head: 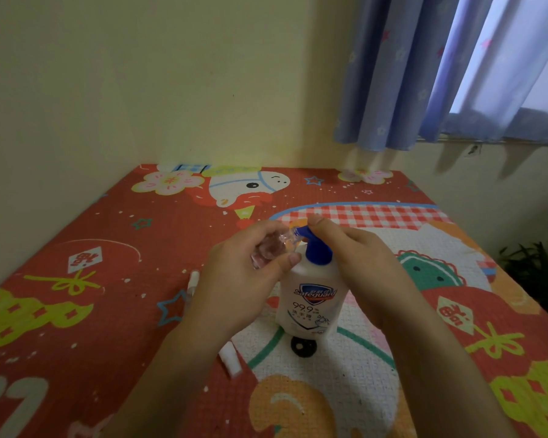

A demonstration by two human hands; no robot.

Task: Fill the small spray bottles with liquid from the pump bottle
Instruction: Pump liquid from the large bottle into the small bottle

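A white pump bottle (310, 298) with a blue pump head (317, 248) stands upright on the patterned table. My left hand (234, 279) holds a small clear spray bottle (272, 248), tilted, its open mouth against the blue nozzle. My right hand (358, 267) rests on top of the pump head, thumb over the nozzle end. A second small spray bottle (193, 281) lies on the table left of my left hand, partly hidden by it. A white cap (230, 358) lies under my left forearm.
The table's colourful cloth (92, 295) reaches a cream wall at the back and left. A blue curtain (424, 74) hangs at the back right over a window. A dark plant (538, 273) stands beyond the right table edge.
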